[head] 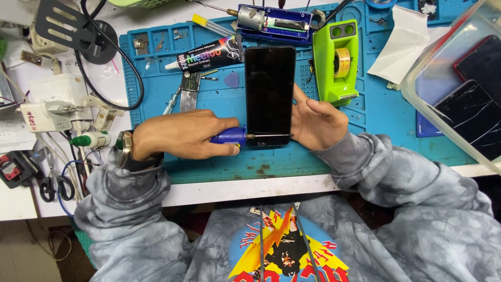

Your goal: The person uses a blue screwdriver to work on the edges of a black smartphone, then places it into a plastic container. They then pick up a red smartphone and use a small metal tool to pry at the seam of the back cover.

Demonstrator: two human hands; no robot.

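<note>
Now the left hand (180, 134) is curled shut around the blue handle of a screwdriver (229, 137), whose thin metal shaft runs out past the fingertips and lies across the lower end of a black phone (270, 89). Just beyond the shaft's tip, the right hand (318, 122) rests against the phone's right edge, fingers loosely bent, thumb pressed along the side. The phone lies flat on a blue work mat (376, 112), between both hands.
</note>
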